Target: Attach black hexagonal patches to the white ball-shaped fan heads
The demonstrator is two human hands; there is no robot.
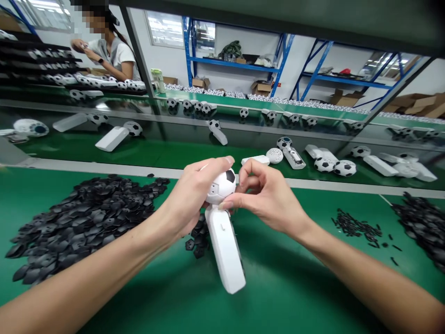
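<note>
A white device with a soccer-ball-patterned head (222, 187) and a long white handle (227, 253) is held in front of me, its handle slanting down towards me. My left hand (189, 197) is wrapped round the ball head from the left, thumb across its top. My right hand (267, 195) is closed at the ball's lower right, with the thumb pressing near the neck and the other fingers curled. Whether a small part is between those fingers is hidden. Behind the handle, several black pentagon pieces (199, 239) lie on the green table (278, 292).
A large heap of black pieces (90, 218) spreads at left. Small black parts (358, 226) and another dark heap (422, 227) lie at right. Beyond the table's pale edge strip, similar devices (335, 164) rest on a green belt (174, 153). A person (116, 55) works at far left.
</note>
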